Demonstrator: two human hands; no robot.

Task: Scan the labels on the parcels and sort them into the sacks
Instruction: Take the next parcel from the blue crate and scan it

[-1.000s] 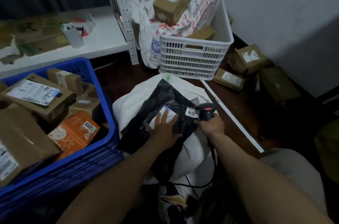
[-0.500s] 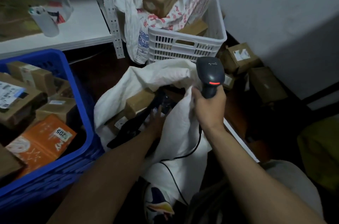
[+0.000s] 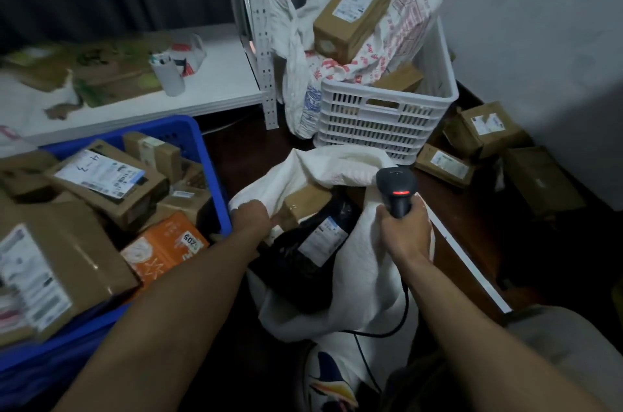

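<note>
A white sack [image 3: 340,168] lies open on the floor in front of me. Inside it rest a black plastic parcel [image 3: 303,263] with a white label and a brown box [image 3: 305,202]. My left hand [image 3: 253,214] grips the sack's left rim. My right hand [image 3: 403,229] holds the black barcode scanner [image 3: 396,189] upright, its red light on, and also pinches the sack's right rim. A blue crate [image 3: 212,175] at my left is full of labelled cardboard parcels, with an orange parcel [image 3: 165,251] near its front.
A white crate [image 3: 387,121] behind the sack holds a second printed sack and a tall brown box [image 3: 354,6]. Several small boxes [image 3: 485,128] lie on the dark floor by the wall. A white shelf [image 3: 209,87] with a cup stands at the left, beside a metal upright.
The black parcel, held on top of the sack a second ago, now lies inside it. My left hand has moved from the parcel to the sack's left rim. The scanner was raised upright.
</note>
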